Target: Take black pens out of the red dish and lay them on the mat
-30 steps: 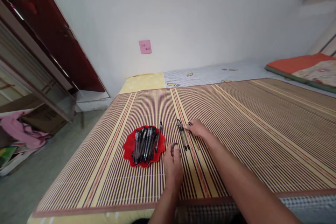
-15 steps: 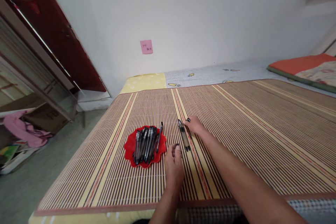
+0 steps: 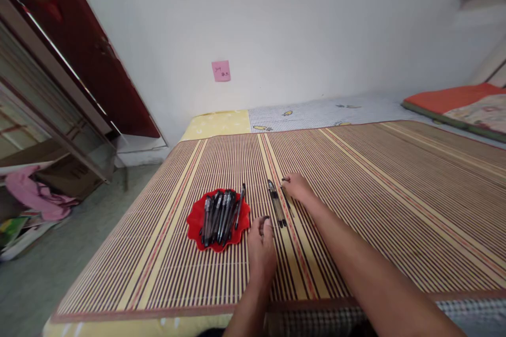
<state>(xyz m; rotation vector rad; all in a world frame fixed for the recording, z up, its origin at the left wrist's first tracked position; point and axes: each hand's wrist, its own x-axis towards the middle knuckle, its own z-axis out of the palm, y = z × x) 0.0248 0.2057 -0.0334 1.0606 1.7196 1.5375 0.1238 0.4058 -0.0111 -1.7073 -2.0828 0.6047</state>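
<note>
A red scalloped dish (image 3: pixel 195 221) lies on the striped bamboo mat (image 3: pixel 356 195) and holds several black pens (image 3: pixel 221 209). To its right, a few black pens (image 3: pixel 275 203) lie side by side on the mat. My right hand (image 3: pixel 297 188) rests just right of that row, fingers pinched on one more black pen (image 3: pixel 285 196) that lies along the row. My left hand (image 3: pixel 261 247) sits palm down on the mat below the row, fingers curled together around a small dark thing I cannot make out.
The mat covers a bed against a white wall with a pink sticky note (image 3: pixel 220 70). A dark red door (image 3: pixel 79 52) and a floor with pink cloth (image 3: pixel 35 195) lie to the left. An orange cushion (image 3: pixel 454 102) sits far right.
My right hand has shifted slightly up and to the right along the pen row, and a pen now shows beneath its fingers. My left hand has stayed in place.
</note>
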